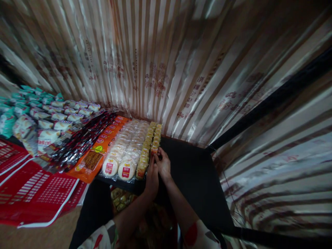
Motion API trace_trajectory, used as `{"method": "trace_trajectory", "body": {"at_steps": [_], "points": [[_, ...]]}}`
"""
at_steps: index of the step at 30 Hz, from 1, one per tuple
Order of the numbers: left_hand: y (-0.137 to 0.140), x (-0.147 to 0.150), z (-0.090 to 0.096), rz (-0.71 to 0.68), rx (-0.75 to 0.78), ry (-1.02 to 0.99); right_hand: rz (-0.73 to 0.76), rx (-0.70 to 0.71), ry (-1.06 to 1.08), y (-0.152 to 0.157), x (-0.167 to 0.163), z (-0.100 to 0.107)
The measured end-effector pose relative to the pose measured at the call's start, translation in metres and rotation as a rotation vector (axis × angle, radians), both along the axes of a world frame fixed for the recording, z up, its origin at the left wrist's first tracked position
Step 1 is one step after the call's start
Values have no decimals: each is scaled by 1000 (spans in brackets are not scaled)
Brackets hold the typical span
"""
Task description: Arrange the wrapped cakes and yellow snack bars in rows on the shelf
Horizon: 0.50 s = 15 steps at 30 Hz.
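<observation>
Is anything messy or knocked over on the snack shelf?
Mostly tidy. The round cakes and yellow packs sit in straight rows, where both hands touch. Only the dark red packets further left look jumbled, overlapping at angles. Nothing looks spilled or torn.

Layout about the shelf: rows of snack packs are laid on its left part, with round cakes just left of them. Both hands are placed at the packs' near end. Baskets are set far left of the shelf; a curtain is hung behind it.
</observation>
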<state>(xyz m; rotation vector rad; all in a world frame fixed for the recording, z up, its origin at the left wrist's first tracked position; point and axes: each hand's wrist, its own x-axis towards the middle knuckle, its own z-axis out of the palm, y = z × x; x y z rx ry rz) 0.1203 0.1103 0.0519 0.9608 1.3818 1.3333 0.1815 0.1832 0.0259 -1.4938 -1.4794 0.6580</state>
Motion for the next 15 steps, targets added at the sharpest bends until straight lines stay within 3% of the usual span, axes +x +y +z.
{"method": "trace_trajectory", "body": {"at_steps": [15], "points": [[9,1,-10,9,24,107,70,8,-77,-4,0,-1]]}}
